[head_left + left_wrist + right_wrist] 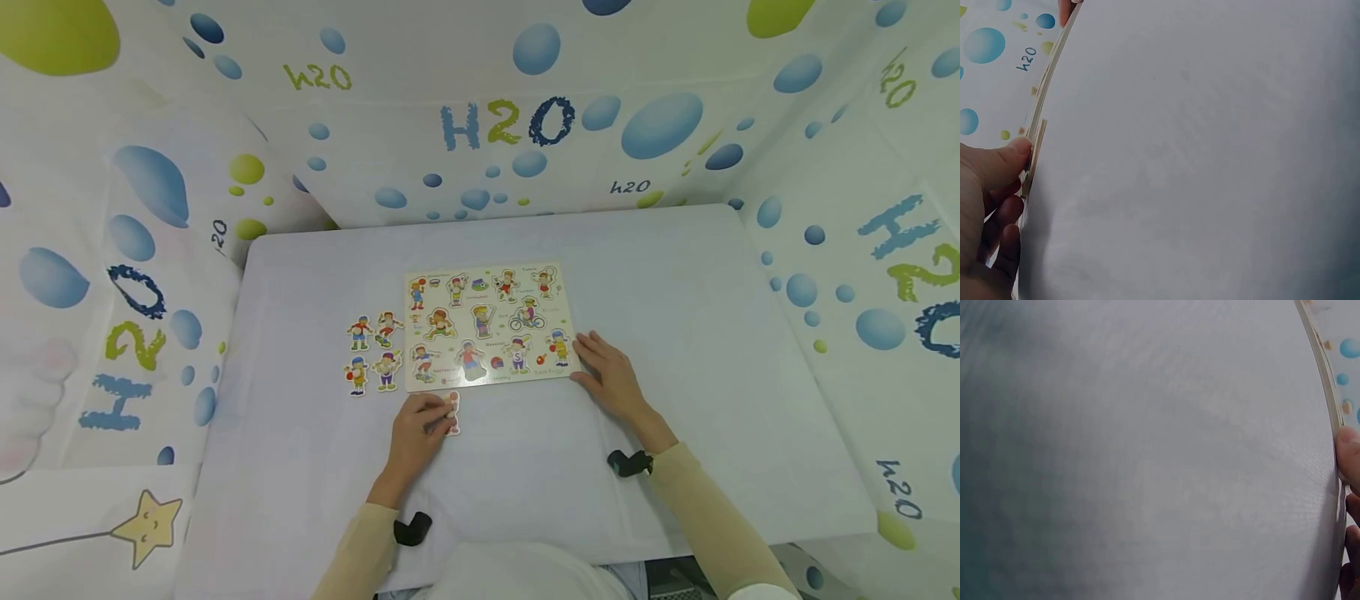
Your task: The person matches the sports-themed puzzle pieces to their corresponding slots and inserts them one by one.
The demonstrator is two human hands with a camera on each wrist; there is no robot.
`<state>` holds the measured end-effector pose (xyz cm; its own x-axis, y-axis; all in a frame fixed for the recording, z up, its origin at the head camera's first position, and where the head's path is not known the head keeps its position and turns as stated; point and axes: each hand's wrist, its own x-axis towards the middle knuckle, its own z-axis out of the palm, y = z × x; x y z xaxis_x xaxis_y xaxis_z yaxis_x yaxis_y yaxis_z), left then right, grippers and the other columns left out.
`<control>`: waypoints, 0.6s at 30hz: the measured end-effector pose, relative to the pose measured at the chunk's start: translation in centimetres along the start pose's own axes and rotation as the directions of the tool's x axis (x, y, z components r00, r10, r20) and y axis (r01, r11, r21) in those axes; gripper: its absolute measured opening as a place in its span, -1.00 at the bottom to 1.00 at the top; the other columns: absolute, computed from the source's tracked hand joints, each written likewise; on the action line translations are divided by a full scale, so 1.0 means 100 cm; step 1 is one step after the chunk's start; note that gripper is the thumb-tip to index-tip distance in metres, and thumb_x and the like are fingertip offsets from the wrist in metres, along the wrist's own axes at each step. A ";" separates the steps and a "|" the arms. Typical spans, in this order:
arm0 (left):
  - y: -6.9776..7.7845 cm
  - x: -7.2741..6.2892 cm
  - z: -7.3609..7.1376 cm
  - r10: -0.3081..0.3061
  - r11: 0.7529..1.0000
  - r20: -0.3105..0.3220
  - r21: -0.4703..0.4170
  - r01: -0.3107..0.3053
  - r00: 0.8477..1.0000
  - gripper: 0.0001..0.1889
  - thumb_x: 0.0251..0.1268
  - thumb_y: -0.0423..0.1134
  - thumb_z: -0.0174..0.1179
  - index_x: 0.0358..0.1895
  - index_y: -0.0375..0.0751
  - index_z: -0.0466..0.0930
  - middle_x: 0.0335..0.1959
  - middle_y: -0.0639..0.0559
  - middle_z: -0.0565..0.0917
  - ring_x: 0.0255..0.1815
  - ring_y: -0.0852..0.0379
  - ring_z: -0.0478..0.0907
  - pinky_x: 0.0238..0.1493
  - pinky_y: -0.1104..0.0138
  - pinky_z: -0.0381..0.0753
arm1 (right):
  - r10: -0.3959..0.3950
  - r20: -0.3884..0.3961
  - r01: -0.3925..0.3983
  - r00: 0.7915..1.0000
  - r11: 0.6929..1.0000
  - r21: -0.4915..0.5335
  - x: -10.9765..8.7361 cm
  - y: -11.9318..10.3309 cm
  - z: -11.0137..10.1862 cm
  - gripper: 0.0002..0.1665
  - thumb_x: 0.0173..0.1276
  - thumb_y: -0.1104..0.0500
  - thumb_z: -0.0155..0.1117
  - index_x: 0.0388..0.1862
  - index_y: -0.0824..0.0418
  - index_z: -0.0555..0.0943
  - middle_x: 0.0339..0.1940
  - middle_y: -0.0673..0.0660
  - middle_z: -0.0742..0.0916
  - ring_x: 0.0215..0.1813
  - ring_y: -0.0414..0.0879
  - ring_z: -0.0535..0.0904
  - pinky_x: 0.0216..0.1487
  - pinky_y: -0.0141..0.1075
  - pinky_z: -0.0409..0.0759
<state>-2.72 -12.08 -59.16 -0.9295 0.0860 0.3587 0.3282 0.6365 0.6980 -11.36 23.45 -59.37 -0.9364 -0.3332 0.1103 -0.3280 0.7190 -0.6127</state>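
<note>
In the head view a puzzle board (pixel 491 329) printed with sports figures lies flat on the white table. Just below its front edge, my left hand (pixel 416 433) pinches a small puzzle piece (pixel 453 417), partly covered by the fingers. The left wrist view has that thumb (pixel 1016 153) against the piece's thin edge (pixel 1038 147). My right hand (pixel 611 379) rests at the board's lower right edge, fingers extended. From the right wrist, its thumb (pixel 1349 447) shows close by the board's pale edge (pixel 1327 381).
Several loose figure pieces (pixel 387 371) lie in two rows left of the board. White cloth covers the table (pixel 675 283). Printed curtains (pixel 487 183) with bubbles stand along the back and both sides. A black wrist camera (pixel 628 463) hangs at the right wrist, another (pixel 412 529) at the left.
</note>
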 end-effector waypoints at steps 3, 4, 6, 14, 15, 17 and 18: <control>-0.001 0.000 0.002 0.006 1.000 -0.014 -0.010 -0.006 1.000 -0.77 -0.19 -0.45 0.53 -0.33 -0.28 0.80 -0.31 -0.01 0.69 -0.20 0.07 0.58 -0.15 0.40 0.51 | -0.003 0.002 0.003 1.000 1.000 -0.009 0.000 0.000 0.001 -0.26 0.25 0.10 0.40 0.37 0.30 0.42 0.43 0.25 0.45 0.52 0.23 0.21 0.40 0.23 0.16; -0.002 0.000 0.003 0.010 1.000 -0.019 -0.011 -0.010 1.000 -0.77 -0.19 -0.46 0.53 -0.34 -0.28 0.80 -0.32 -0.01 0.69 -0.22 0.07 0.58 -0.17 0.41 0.51 | -0.003 0.002 0.003 1.000 1.000 -0.013 0.000 0.000 0.001 -0.26 0.25 0.10 0.40 0.37 0.31 0.42 0.44 0.25 0.45 0.52 0.23 0.20 0.40 0.23 0.16; -0.002 0.000 0.003 0.013 1.000 -0.024 -0.017 -0.013 1.000 -0.78 -0.18 -0.46 0.53 -0.35 -0.28 0.80 -0.34 -0.01 0.69 -0.25 0.07 0.58 -0.21 0.42 0.51 | 0.000 0.005 0.000 1.000 1.000 -0.014 0.000 0.000 0.001 -0.26 0.25 0.09 0.40 0.37 0.30 0.42 0.44 0.25 0.45 0.52 0.22 0.20 0.41 0.22 0.16; -0.001 -0.001 0.004 -0.024 0.999 0.001 -0.035 0.024 1.000 -0.83 -0.12 -0.48 0.49 -0.37 -0.30 0.79 -0.34 -0.05 0.69 -0.26 0.05 0.63 -0.26 0.36 0.59 | 0.001 0.004 -0.001 1.000 1.000 -0.002 0.000 -0.002 0.000 -0.26 0.25 0.11 0.40 0.36 0.32 0.42 0.43 0.26 0.45 0.52 0.23 0.20 0.41 0.22 0.15; -0.001 -0.001 0.004 -0.026 0.999 0.006 -0.029 0.027 1.000 -0.83 -0.12 -0.48 0.49 -0.36 -0.30 0.79 -0.34 -0.05 0.69 -0.25 0.05 0.63 -0.25 0.34 0.60 | 0.001 0.004 -0.001 1.000 1.000 0.001 -0.001 -0.002 0.000 -0.27 0.25 0.11 0.40 0.36 0.32 0.42 0.43 0.26 0.45 0.52 0.23 0.20 0.41 0.21 0.15; 0.001 -0.001 0.003 -0.028 0.999 0.010 -0.025 0.028 1.000 -0.83 -0.12 -0.49 0.48 -0.36 -0.31 0.79 -0.34 -0.06 0.70 -0.25 0.03 0.64 -0.24 0.30 0.61 | 0.003 0.005 -0.003 1.000 1.000 0.005 -0.001 -0.002 -0.001 -0.27 0.25 0.11 0.40 0.36 0.32 0.42 0.43 0.26 0.45 0.52 0.22 0.21 0.41 0.21 0.15; 0.002 0.000 0.002 -0.026 0.999 0.012 -0.023 0.026 1.000 -0.83 -0.12 -0.49 0.48 -0.36 -0.31 0.78 -0.34 -0.07 0.70 -0.25 0.02 0.64 -0.23 0.28 0.61 | 0.004 0.005 -0.004 1.000 1.000 0.007 -0.001 -0.002 -0.001 -0.27 0.25 0.11 0.40 0.36 0.32 0.42 0.43 0.25 0.45 0.52 0.22 0.21 0.41 0.21 0.15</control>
<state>-2.67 -11.80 -59.21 -0.9397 0.0783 0.3329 0.3072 0.6210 0.7211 -11.20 23.38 -59.20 -0.9371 -0.3335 0.1035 -0.3233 0.7163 -0.6184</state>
